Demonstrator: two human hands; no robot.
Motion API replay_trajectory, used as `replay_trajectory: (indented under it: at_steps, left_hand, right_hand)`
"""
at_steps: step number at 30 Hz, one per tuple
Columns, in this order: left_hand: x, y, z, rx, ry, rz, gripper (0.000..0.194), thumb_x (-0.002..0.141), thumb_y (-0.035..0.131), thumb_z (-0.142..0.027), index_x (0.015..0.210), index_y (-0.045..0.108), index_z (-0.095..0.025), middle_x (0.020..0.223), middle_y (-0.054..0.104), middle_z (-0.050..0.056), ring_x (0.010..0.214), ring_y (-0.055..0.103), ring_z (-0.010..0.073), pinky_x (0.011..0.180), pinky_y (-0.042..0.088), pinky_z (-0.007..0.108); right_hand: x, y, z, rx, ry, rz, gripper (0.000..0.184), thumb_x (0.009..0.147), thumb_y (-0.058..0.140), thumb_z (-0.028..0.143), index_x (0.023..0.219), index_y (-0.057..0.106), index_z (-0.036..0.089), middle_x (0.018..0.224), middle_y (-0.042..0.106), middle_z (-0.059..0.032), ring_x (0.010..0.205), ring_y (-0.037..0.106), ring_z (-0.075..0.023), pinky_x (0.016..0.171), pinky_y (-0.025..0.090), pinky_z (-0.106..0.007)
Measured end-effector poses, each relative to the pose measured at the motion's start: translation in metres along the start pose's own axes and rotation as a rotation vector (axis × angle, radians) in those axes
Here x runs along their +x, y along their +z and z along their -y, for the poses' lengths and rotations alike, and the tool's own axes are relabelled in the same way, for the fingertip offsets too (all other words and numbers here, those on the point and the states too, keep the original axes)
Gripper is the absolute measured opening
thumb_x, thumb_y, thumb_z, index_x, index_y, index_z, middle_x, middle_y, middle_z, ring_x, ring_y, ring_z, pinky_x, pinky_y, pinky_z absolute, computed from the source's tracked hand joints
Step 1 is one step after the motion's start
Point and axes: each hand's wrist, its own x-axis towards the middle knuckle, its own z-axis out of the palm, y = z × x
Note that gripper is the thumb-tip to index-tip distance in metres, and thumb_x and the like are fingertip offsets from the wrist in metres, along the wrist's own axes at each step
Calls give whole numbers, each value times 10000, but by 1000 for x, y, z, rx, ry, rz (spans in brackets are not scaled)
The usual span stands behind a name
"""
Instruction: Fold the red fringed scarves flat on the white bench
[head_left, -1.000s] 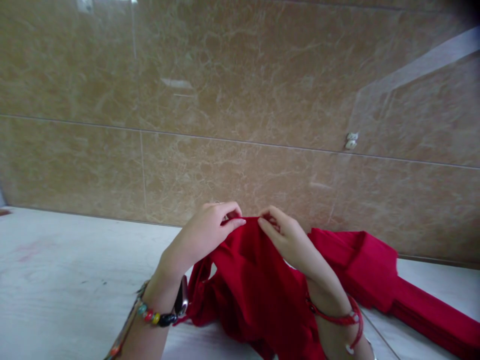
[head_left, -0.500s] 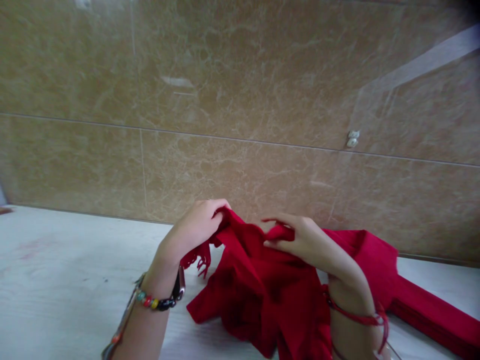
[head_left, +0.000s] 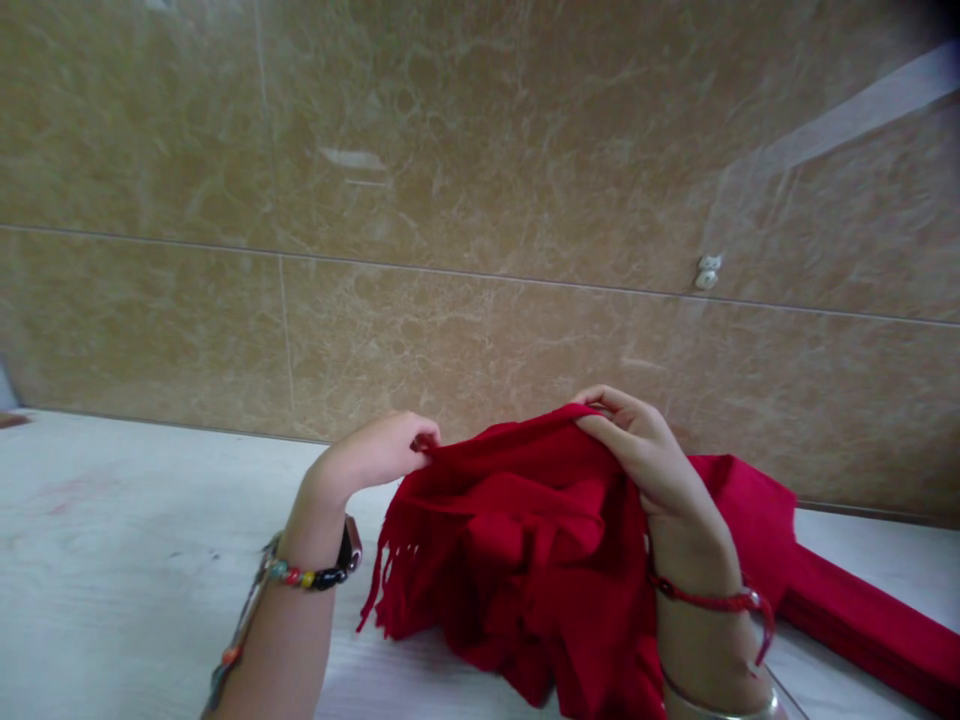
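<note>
A red scarf (head_left: 525, 540) with a fringe at its left end hangs between my two hands, its lower part bunched in loose folds on the white table. My left hand (head_left: 386, 450) pinches the scarf's upper left corner, just above the fringe. With thumb and fingers, my right hand (head_left: 626, 425) grips the top edge farther right. The edge between them is stretched fairly straight. A watch and a beaded bracelet circle my left wrist; a red cord and a silver bangle are on my right.
Behind my right forearm lies more red cloth (head_left: 750, 510), and a flat, folded red piece (head_left: 877, 620) extends to the right edge. A brown marbled tile wall (head_left: 450, 340) rises behind the white table (head_left: 135, 560). A small white figure (head_left: 708, 271) is on the wall.
My right hand has moved right and slightly up, drawing the scarf's top edge out straight. My left hand has shifted a little left and down. The fringe now hangs more openly.
</note>
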Motion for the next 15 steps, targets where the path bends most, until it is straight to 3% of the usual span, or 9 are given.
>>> replay_trajectory:
  at_steps: [2,4,7,9,12,13,15]
  left_hand:
    - [2,2,1,-12,6,-45,186,694,426,-141,718,606,-177,723,644,3,670,562,128,620,406,213]
    - [2,2,-1,-48,9,-179,224,751,373,-156,782,592,-183,758,641,4,679,563,128,626,409,220]
    - [-1,0,-8,-15,-5,-304,244,821,344,-235,821,583,-189,778,640,9,701,569,144,649,409,242]
    - [-4,-1,-14,29,27,-253,247,834,364,-271,804,597,-198,792,650,7,729,576,151,677,405,246]
    - [-6,0,-23,39,69,-217,257,842,368,-272,808,614,-207,804,662,-3,739,582,142,698,402,235]
    - [-6,0,-24,44,70,-229,263,842,365,-265,798,617,-204,790,662,-3,729,582,139,695,402,231]
    - [-6,0,-26,51,85,-234,270,838,366,-262,774,621,-198,762,660,-4,710,579,135,688,404,223]
  right_hand:
    - [-1,-1,-1,-125,2,66,221,765,508,399,671,506,200,553,540,20,497,505,-126,432,369,-216]
    - [0,-2,-4,-332,-14,83,239,751,543,381,612,490,194,529,516,25,489,482,-121,442,360,-222]
    - [2,1,-11,-555,-55,75,114,747,555,262,666,540,182,610,575,2,569,529,-136,546,415,-251]
    - [3,8,-14,-491,-92,194,100,753,548,218,836,585,177,771,639,-29,702,583,-150,657,455,-274]
    - [1,25,-13,-276,-140,414,406,722,613,256,1112,523,190,1043,624,-75,899,588,-161,776,469,-301]
    - [1,32,-11,-232,-145,452,467,708,634,272,1150,503,195,1087,609,-82,928,582,-164,789,469,-307]
    - [-1,43,-8,-201,-136,483,395,716,626,265,1095,541,194,1042,630,-71,892,591,-159,771,471,-301]
